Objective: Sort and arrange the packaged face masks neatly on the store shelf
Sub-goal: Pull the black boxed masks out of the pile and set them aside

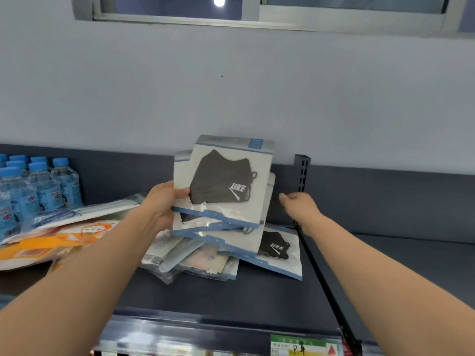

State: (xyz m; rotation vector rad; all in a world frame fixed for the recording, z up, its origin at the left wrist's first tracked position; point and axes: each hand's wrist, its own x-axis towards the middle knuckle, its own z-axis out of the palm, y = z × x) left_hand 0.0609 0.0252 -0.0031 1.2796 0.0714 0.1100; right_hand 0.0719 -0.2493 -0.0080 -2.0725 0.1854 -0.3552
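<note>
Left hand [162,204] around mask packs [223,176]

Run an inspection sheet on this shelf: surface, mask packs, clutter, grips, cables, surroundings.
Surface: dark shelf, packs lying unsorted on it.
Job's things: fanned stack of black-mask packs held up; another black-mask pack lying flat below; mixed pile beside it.
Clutter: orange packs and water bottles at left.
Grips: left grip holds the stack, thumb on front; right grip loosely curled, empty, near the stack's right edge.
Cables: nothing seen.
Surroundings: grey wall, window above, slotted upright, price label on shelf front.
</note>
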